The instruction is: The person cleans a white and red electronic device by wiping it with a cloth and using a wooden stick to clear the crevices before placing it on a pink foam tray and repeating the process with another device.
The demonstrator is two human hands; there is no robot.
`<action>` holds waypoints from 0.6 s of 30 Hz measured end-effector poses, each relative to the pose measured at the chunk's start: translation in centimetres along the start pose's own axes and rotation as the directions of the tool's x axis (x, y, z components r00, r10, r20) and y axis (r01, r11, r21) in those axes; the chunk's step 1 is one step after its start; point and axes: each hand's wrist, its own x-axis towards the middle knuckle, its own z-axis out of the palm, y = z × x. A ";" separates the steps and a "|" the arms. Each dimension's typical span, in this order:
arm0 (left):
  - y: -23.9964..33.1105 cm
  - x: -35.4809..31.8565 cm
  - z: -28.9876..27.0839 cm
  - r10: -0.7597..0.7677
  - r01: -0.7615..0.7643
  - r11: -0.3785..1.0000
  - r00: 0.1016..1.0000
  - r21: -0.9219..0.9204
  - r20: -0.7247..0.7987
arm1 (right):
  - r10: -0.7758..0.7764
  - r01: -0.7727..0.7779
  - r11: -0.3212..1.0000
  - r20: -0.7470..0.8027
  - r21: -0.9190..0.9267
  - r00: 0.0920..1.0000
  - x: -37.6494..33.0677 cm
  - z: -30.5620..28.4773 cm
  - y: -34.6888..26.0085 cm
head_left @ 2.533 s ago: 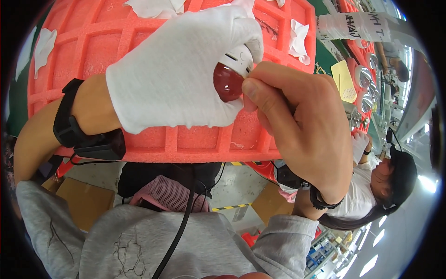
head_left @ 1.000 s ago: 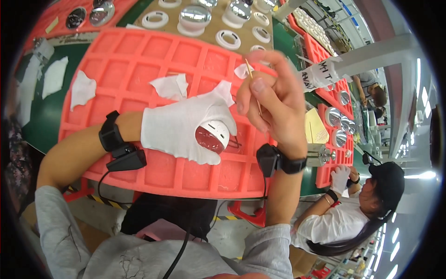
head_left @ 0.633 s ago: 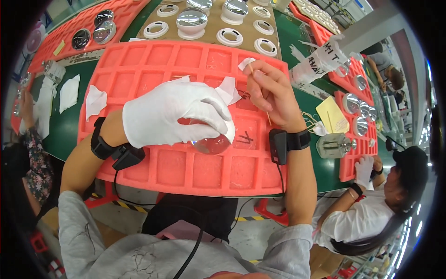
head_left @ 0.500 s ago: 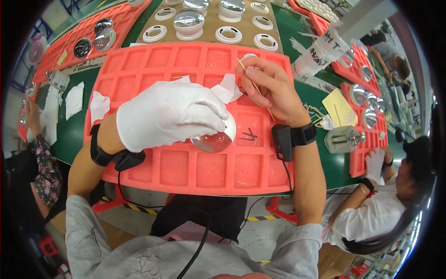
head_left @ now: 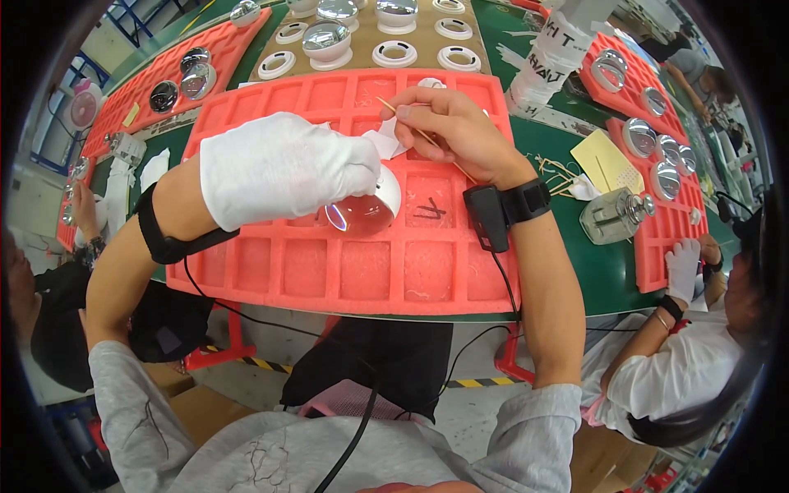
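My left hand (head_left: pixel 288 171), in a white glove, is closed on a round white housing with a shiny clear dome (head_left: pixel 366 207). The dome is tilted toward the lower left, over the red foam tray (head_left: pixel 333 302). The glove hides part of the housing. My bare right hand (head_left: pixel 464 135) pinches a thin wooden stick (head_left: pixel 389 107) above the right side of the tray. The stick's upper left tip is apart from the dome. A crumpled white tissue (head_left: pixel 383 141) lies in the tray between my hands.
Behind the tray, white rings (head_left: pixel 394 54) and domed housings (head_left: pixel 326 43) stand on a brown board. To the right are a glass bottle (head_left: pixel 606 218), a yellow pad (head_left: pixel 606 160), loose sticks and a wrapped post (head_left: pixel 549 66). Co-workers sit on both sides beside more red trays.
My left hand has turned over and lifted slightly, tilting the dome to the left. My right hand has moved left and a little up with the stick. The whole view has shifted slightly.
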 end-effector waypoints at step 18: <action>-0.1 0.6 -0.1 -0.115 0.066 0.934 0.986 -0.352 -0.122 | -0.023 0.023 0.997 0.001 -0.071 1.000 -0.1 -0.3 0.2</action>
